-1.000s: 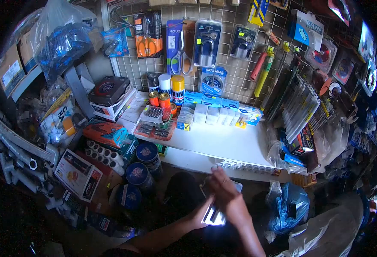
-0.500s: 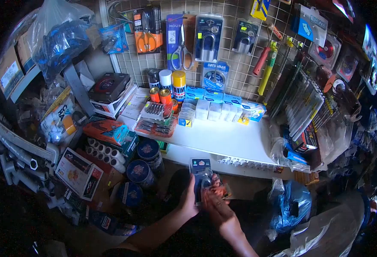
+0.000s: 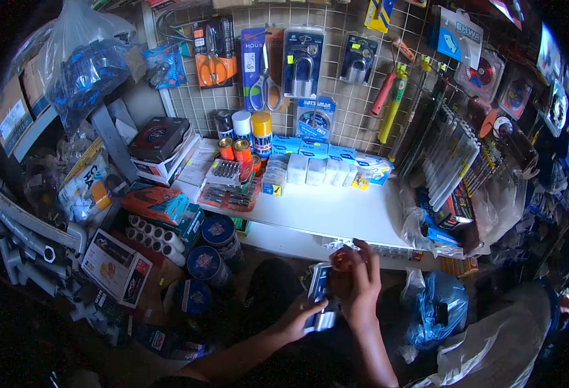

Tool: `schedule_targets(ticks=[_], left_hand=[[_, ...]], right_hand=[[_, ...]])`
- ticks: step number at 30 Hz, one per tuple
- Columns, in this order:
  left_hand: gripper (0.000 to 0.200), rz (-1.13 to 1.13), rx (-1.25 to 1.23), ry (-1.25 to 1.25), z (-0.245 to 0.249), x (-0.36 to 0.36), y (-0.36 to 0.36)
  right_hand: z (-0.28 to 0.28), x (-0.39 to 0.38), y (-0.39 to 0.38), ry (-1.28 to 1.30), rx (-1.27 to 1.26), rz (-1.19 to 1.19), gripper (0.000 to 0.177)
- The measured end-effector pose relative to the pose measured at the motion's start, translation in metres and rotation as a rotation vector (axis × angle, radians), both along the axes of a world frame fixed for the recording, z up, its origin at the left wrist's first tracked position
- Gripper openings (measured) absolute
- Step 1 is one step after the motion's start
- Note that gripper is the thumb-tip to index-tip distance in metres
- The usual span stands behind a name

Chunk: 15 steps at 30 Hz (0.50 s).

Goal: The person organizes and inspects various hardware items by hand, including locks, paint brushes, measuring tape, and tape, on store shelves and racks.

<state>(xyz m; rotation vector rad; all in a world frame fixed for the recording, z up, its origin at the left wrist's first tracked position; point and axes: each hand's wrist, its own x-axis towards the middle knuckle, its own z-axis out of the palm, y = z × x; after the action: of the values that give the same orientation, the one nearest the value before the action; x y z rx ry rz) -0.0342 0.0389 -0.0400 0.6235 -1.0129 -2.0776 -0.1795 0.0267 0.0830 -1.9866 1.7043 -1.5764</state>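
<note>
left hand (image 3: 295, 322) grips a padlock pack (image 3: 322, 291)
right hand (image 3: 362, 297) beside it, cannot tell what it holds; a firm pinch best steadies the pack

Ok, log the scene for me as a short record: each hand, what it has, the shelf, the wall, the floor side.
left hand: grips a dark-blue carded pack with a silvery item, seemingly a padlock
right hand: raised beside the pack, at a reddish item; blurred, grip unclear
white shelf: spray cans and small blue-and-white boxes toward the back
wire grid: hung with packaged scissors and padlocks
lower right: blue plastic bag
</note>
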Motion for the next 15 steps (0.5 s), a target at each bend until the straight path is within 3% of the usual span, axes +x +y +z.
schedule_targets(ticks=[2, 4, 6, 8, 11, 12, 13, 14, 15], left_hand=[[0.049, 0.050, 0.008, 0.086, -0.010, 0.008, -0.012], [0.041, 0.058, 0.275, 0.308, -0.004, 0.012, -0.022], [0.051, 0.177, 0.180, 0.412, 0.025, 0.007, -0.031], [0.064, 0.253, 0.161, 0.457, 0.033, 0.006, -0.040], [0.077, 0.141, 0.221, 0.459, 0.050, -0.005, -0.026], [0.080, 0.043, 0.143, 0.463, 0.038, -0.012, -0.022], [0.075, -0.074, 0.288, 0.578, 0.022, -0.016, -0.018], [0.070, 0.012, 0.233, 0.379, 0.014, -0.016, -0.005], [0.066, 0.092, 0.178, 0.179, 0.011, -0.016, 0.005]], right_hand=[[-0.014, -0.008, 0.000, 0.019, -0.058, 0.013, 0.037], [-0.041, 0.001, 0.015, -0.556, 0.238, 0.233, 0.028], [-0.061, 0.008, 0.034, -0.334, 0.364, 0.235, 0.022], [-0.055, 0.027, 0.053, -0.953, 0.480, 0.253, 0.026], [-0.042, 0.032, 0.059, 0.086, 0.089, 0.313, 0.029], [-0.044, 0.028, 0.053, 0.140, 0.064, 0.263, 0.034], [-0.044, 0.022, 0.046, 0.193, 0.039, 0.211, 0.040], [-0.034, 0.013, 0.037, 0.255, -0.068, 0.163, 0.029], [-0.022, 0.013, 0.024, 0.063, -0.098, 0.157, 0.026]])
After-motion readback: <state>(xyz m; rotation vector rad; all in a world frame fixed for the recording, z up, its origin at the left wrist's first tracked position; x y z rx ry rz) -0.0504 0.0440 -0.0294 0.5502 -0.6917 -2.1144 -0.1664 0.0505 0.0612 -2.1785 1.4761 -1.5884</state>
